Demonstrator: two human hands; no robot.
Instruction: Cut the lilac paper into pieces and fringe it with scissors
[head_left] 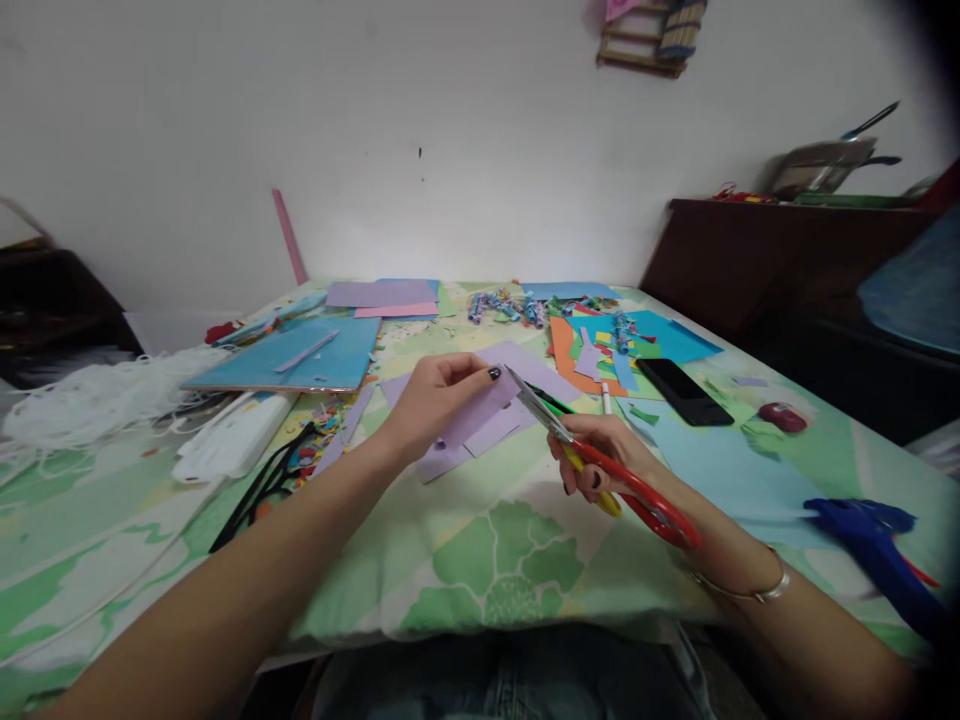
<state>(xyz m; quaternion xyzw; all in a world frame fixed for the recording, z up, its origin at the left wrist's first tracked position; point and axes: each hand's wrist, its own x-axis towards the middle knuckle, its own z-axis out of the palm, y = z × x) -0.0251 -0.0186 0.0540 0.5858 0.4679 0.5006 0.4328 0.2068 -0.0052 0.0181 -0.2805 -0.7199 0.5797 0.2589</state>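
My left hand [442, 398] pinches a small piece of purple paper [480, 405] between thumb and fingers above the table. My right hand [600, 455] is closed on a pair of scissors [541, 412] with red handles. Their blades point up and left, the tips close to the held paper. A yellow length [581, 475] also shows in that hand; whether it belongs to the scissors I cannot tell. Beneath both hands lie purple sheets and cut pieces [442, 462]. A green and black object [551, 400] is partly hidden behind the blades.
To the right are a black phone [684, 390], a dark red rounded object [782, 417], a light blue sheet [739, 480] and a blue glue gun [862, 530]. Rolled paper tubes [506, 305] lie at the back. A blue board [300, 355], white power strip [236, 437] and white cord [112, 395] occupy the left.
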